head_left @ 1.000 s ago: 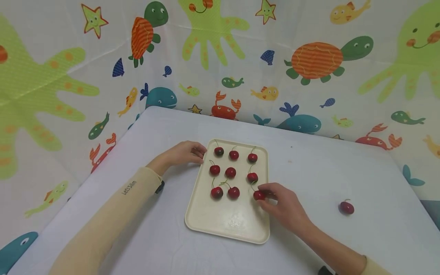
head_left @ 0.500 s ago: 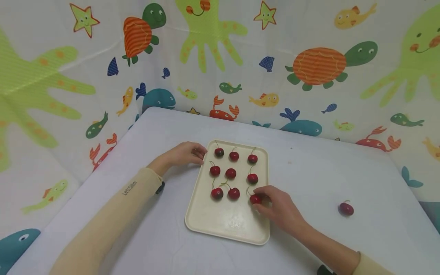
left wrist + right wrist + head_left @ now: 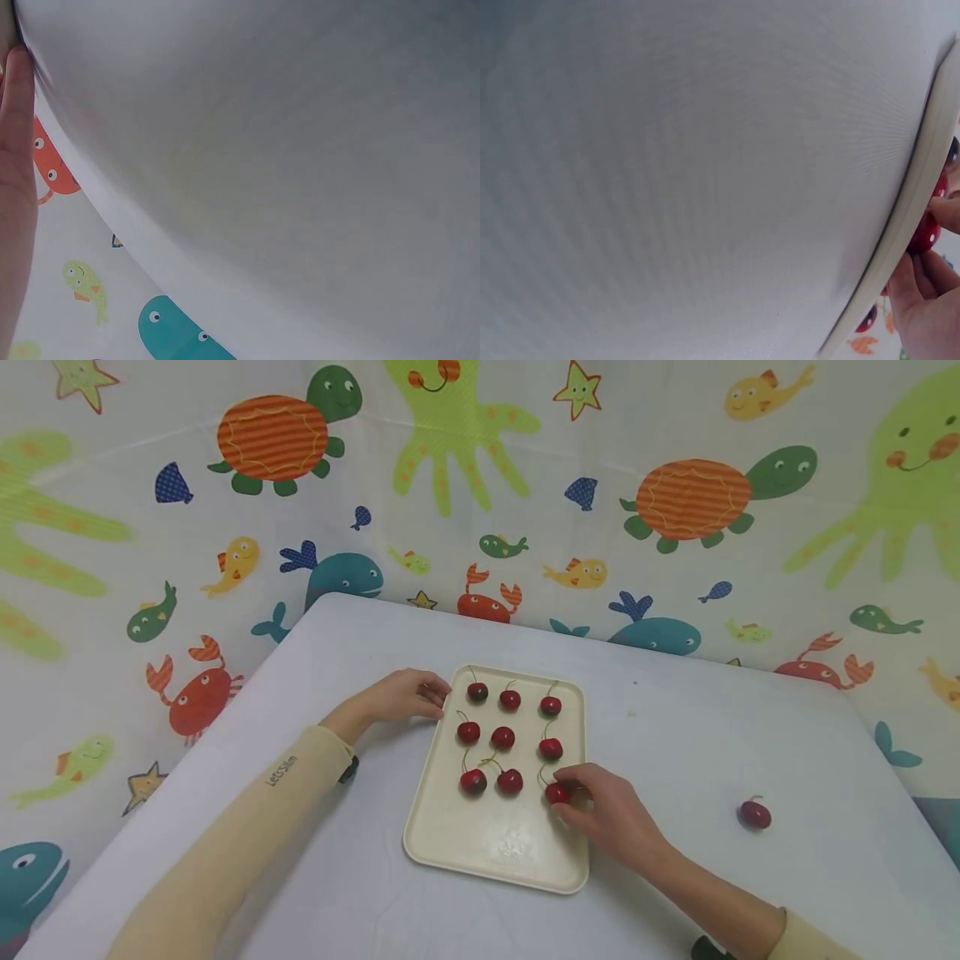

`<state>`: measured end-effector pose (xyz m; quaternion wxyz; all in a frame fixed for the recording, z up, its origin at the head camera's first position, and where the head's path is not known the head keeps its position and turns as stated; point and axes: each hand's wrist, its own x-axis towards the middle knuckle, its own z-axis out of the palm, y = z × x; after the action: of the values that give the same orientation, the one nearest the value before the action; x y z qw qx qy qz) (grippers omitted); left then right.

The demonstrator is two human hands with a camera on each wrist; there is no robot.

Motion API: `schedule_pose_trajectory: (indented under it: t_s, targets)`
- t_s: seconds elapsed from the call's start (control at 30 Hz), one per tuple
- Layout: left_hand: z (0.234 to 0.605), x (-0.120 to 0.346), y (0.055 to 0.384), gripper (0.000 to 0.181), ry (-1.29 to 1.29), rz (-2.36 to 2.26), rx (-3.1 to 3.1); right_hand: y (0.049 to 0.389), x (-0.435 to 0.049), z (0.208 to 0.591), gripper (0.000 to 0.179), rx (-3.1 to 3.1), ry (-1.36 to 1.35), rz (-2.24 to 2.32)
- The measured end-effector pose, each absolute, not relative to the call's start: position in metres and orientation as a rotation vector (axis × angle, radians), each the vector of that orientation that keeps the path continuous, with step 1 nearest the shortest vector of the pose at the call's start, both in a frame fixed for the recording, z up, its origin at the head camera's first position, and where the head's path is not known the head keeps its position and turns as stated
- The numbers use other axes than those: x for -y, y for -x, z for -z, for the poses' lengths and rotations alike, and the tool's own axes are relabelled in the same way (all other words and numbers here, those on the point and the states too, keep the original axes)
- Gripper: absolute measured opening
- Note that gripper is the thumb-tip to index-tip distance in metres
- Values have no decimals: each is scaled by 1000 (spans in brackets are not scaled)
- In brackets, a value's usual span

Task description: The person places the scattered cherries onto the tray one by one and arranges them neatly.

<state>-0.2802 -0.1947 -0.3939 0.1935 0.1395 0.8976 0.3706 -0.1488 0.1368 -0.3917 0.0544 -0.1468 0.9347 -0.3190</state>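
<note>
A cream rectangular tray [image 3: 495, 852] lies on the white table, bearing red cherries in rows of three. My right hand [image 3: 611, 814] pinches a cherry [image 3: 557, 793] between thumb and fingers at the right end of the nearest row; its stem points up and to the left. The right wrist view shows this cherry [image 3: 925, 234] between the fingertips, just over the tray rim [image 3: 900, 217]. My left hand [image 3: 405, 695] rests beside the tray's upper left edge, its relaxed fingers right at the rim. Only part of that hand [image 3: 16, 172] enters the left wrist view.
One loose cherry [image 3: 754, 814] lies on the table [image 3: 675, 718] right of the tray. A curtain [image 3: 450, 535] printed with sea animals hangs behind the table and along its left side. The front part of the tray is bare.
My right hand has shifted the pinched cherry slightly left and nearer to me, then held still over the last half second. The left hand and tray stay put; the left curtain has moved.
</note>
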Motion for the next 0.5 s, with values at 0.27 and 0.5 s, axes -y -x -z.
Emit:
schedule_pose_trajectory:
  t_s: [0.27,0.5]
  targets:
    - [393,182,238,46,-332,-1060,-2544,123,-156,392,40,-2832,539,956]
    - [391,176,206,46,-301,-1063,-2563,100,-165,391,37,-2824,619,983]
